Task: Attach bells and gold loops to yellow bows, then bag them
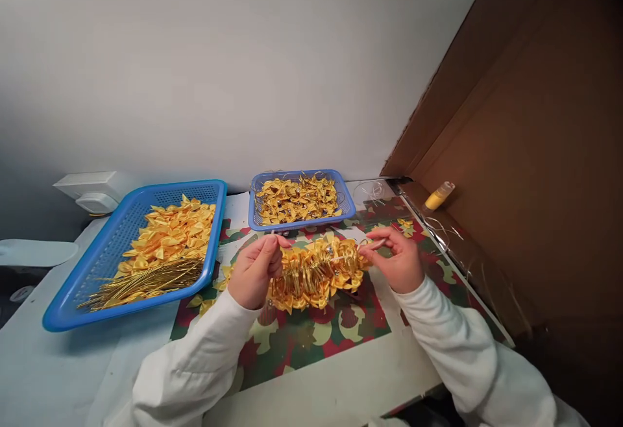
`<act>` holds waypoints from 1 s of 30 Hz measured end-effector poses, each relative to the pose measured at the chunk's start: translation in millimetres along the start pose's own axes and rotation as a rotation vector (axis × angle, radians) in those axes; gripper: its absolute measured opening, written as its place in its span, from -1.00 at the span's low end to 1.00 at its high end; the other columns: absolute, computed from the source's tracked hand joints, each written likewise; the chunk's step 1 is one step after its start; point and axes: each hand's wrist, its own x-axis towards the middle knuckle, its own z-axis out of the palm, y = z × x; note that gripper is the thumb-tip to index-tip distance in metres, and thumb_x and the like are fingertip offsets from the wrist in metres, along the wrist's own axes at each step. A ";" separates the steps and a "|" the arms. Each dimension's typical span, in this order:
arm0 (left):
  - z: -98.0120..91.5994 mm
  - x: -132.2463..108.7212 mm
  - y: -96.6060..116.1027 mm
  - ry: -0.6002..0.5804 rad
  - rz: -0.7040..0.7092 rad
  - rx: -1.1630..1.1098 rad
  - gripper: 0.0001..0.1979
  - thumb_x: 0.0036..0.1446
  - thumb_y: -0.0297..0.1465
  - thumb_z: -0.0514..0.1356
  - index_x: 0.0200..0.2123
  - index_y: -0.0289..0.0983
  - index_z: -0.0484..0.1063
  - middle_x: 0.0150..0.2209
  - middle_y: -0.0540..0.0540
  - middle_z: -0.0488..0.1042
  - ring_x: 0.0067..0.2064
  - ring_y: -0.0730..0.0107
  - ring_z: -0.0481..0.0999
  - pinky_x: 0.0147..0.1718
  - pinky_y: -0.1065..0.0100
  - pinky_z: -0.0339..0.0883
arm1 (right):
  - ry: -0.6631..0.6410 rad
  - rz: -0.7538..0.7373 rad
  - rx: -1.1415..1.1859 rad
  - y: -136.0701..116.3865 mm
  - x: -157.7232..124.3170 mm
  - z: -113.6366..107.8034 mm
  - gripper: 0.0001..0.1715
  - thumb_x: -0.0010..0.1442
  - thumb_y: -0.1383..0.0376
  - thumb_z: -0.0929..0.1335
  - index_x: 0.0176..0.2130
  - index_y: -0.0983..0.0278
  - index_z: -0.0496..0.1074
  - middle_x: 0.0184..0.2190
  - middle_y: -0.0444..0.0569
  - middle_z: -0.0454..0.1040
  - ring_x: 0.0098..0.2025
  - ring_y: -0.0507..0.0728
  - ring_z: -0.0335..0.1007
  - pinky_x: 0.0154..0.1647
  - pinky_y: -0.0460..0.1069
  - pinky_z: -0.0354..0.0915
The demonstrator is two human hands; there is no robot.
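Note:
A row of gold ribbon bows (299,297) with thin gold strands looped between them lies on the camouflage-patterned mat, spanning the space between my hands. My left hand (254,270) is closed at the row's left end, thumb pressed to the fingers. A small whitish tip pokes out at the thumb; what it belongs to is hidden. At the right end, my right hand (400,263) pinches a thin gold strand (363,245) between thumb and fingertips. Part of a thin white rod or strip (337,259) shows among the bows.
A blue basket (53,313) on the left holds loose gold bows and a bundle of gold ties. Behind the row, a smaller blue basket (253,216) contains finished-looking bows. A yellow bottle (437,198) stands near the cardboard wall (525,154) at right. Clear strands (372,191) lie behind.

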 end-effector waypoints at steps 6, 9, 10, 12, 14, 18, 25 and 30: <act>11.2 -31.2 48.3 0.078 0.341 0.049 -0.67 0.07 -0.14 0.23 -0.55 -0.27 0.45 -0.66 0.08 0.07 -0.61 0.56 0.05 -0.65 0.46 0.00 | -0.084 -0.164 -0.032 -34.8 -4.9 -1.5 -0.76 -0.03 0.30 0.49 -0.31 0.19 0.44 -0.51 -0.11 0.54 -0.45 0.11 0.52 -0.34 0.00 0.43; 12.5 -32.5 64.3 0.069 0.423 0.041 -0.73 0.06 -0.18 0.26 -0.52 -0.25 0.49 -0.69 0.10 0.00 -0.65 0.59 -0.01 -0.69 0.47 -0.08 | -0.096 -0.198 -0.048 -43.5 2.5 0.9 -0.80 -0.03 0.30 0.48 -0.33 0.19 0.44 -0.51 -0.10 0.54 -0.46 0.10 0.50 -0.38 -0.01 0.42; 11.8 -30.9 67.5 0.083 0.467 0.051 -0.73 0.08 -0.19 0.25 -0.52 -0.24 0.50 -0.68 0.09 0.04 -0.64 0.59 0.00 -0.68 0.47 -0.07 | -0.091 -0.194 -0.055 -45.0 5.9 1.3 -0.81 -0.02 0.29 0.48 -0.34 0.20 0.43 -0.52 -0.10 0.53 -0.45 0.11 0.50 -0.38 -0.01 0.42; 8.8 -27.2 70.4 0.088 0.515 0.045 -0.74 0.08 -0.20 0.25 -0.53 -0.23 0.50 -0.69 0.10 0.00 -0.65 0.59 -0.03 -0.70 0.47 -0.12 | -0.104 -0.189 -0.055 -46.2 12.4 1.7 -0.81 -0.03 0.25 0.48 -0.37 0.21 0.42 -0.53 -0.10 0.52 -0.46 0.11 0.50 -0.39 -0.01 0.42; 4.5 -25.4 69.5 0.027 0.422 0.063 -0.77 0.08 -0.21 0.25 -0.51 -0.23 0.52 -0.70 0.12 -0.05 -0.67 0.59 -0.06 -0.73 0.48 -0.17 | -0.111 -0.199 -0.055 -46.3 16.9 1.7 -0.81 -0.03 0.25 0.48 -0.40 0.22 0.41 -0.52 -0.10 0.52 -0.45 0.10 0.49 -0.39 -0.02 0.41; -2.5 -29.1 65.3 0.133 0.521 0.152 -0.79 0.12 -0.25 0.23 -0.47 -0.21 0.55 -0.69 0.09 0.06 -0.65 0.57 0.02 -0.69 0.45 -0.09 | -0.119 -0.233 -0.054 -46.6 19.1 0.9 -0.82 -0.02 0.28 0.47 -0.42 0.22 0.39 -0.51 -0.11 0.51 -0.47 0.07 0.47 -0.41 -0.04 0.40; -6.0 -32.4 58.1 0.005 0.449 0.220 -0.76 0.15 -0.24 0.19 -0.44 -0.21 0.58 -0.72 0.09 0.07 -0.66 0.58 0.03 -0.71 0.45 -0.07 | -0.169 -0.189 -0.063 -38.0 15.8 -1.4 -0.84 -0.03 0.33 0.44 -0.39 0.22 0.38 -0.53 -0.12 0.49 -0.47 0.08 0.46 -0.40 -0.03 0.41; -3.8 -34.1 54.0 0.015 0.361 0.200 -0.77 0.13 -0.23 0.20 -0.42 -0.21 0.59 -0.71 0.09 0.05 -0.66 0.57 0.01 -0.71 0.45 -0.09 | -0.180 -0.143 -0.045 -36.7 12.8 -0.5 -0.80 -0.04 0.28 0.47 -0.41 0.23 0.38 -0.51 -0.11 0.50 -0.48 0.07 0.46 -0.41 -0.03 0.41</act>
